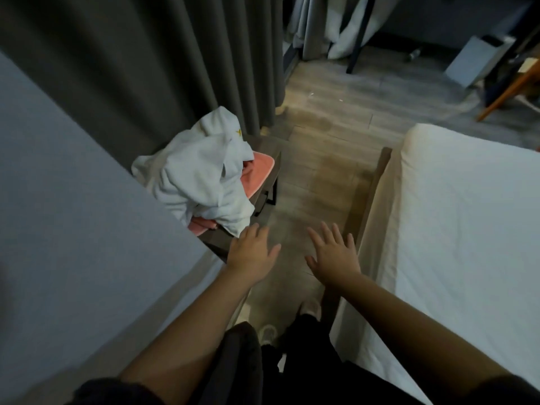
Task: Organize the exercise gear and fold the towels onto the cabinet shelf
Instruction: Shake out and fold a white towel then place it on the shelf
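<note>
White towel (198,173) lies crumpled over pink towel (261,168) on nightstand (267,147), far left. Est. soft, light, limp; take by hem/corner. Left hand (251,252) & right hand (333,255): fingers spread, holding nothing.

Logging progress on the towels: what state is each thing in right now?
white towel: crumpled in a heap on the cabinet, unfolded.
pink towel: lying under the white towel, partly covered.
left hand: open, holding nothing, beside the heap.
right hand: open, spread over the floor.
curtain: drawn across.
</note>
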Tool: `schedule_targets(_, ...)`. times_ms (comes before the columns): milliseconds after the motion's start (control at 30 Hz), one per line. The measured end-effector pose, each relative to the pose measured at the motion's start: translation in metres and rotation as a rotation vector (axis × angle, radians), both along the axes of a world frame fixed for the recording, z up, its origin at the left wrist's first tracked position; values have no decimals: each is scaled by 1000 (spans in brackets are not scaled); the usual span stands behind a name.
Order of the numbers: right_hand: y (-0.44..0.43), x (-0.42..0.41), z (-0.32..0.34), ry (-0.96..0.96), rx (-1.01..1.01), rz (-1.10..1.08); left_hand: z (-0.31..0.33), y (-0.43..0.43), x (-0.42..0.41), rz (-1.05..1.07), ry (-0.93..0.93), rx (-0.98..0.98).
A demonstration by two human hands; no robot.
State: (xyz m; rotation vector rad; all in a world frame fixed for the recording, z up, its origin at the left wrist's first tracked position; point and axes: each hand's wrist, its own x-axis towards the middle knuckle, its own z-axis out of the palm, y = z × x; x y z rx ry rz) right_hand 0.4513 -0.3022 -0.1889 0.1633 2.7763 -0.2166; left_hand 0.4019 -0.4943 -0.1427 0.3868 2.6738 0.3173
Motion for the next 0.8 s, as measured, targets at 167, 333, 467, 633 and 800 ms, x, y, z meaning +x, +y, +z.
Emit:
schedule_targets(167,27,-78,4,-7,-16,138,-5,17,-56,94,34,-5)
schedule_targets(333,50,-182,21,-18,45,438,-4,35,-109,299,59,-9)
schedule_targets(467,40,-250,37,-2,64,645,-4,34,-138,440,80,-25)
schedule_targets(633,0,-315,39,-17,35,811,-12,13,-179,687,69,-21)
schedule_targets(800,-49,-373,28,11,83,963,-23,-20,-226,927,32,-14)
